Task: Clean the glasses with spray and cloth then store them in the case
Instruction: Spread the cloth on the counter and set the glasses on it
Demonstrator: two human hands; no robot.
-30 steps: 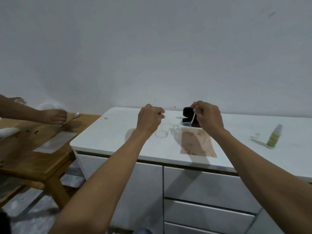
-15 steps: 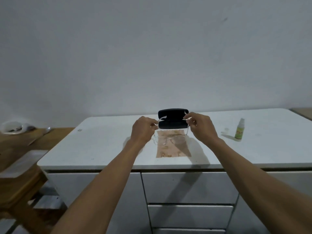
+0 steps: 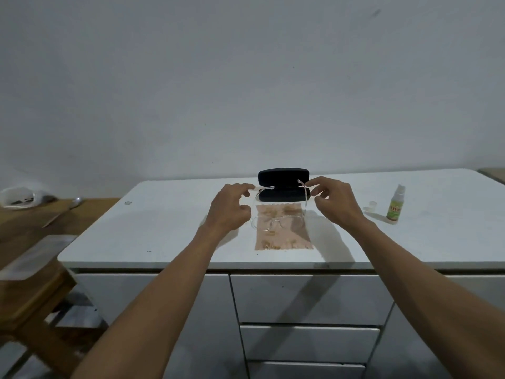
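Clear-framed glasses point(image 3: 276, 222) rest lenses-down on a pinkish patterned cloth point(image 3: 284, 237) on the white cabinet top point(image 3: 169, 228), with both temples sticking up. Behind them stands the black case point(image 3: 284, 177), its lid open. My left hand point(image 3: 229, 209) hovers left of the left temple tip, fingers apart and clear of it. My right hand point(image 3: 336, 202) is just right of the right temple tip, thumb and forefinger spread beside it. A small green-labelled spray bottle point(image 3: 395, 206) stands to the right, its clear cap point(image 3: 372, 205) beside it.
White drawers point(image 3: 306, 299) run below the cabinet top. A wooden table point(image 3: 32, 283) stands lower at the left, with a white bowl point(image 3: 16, 196) and a spoon point(image 3: 75, 202) on it. A plain wall rises behind the cabinet.
The view has swung round to face the cabinet squarely. The glasses went from being held up by their temples to resting on the cloth, and both hands have opened off the temples.
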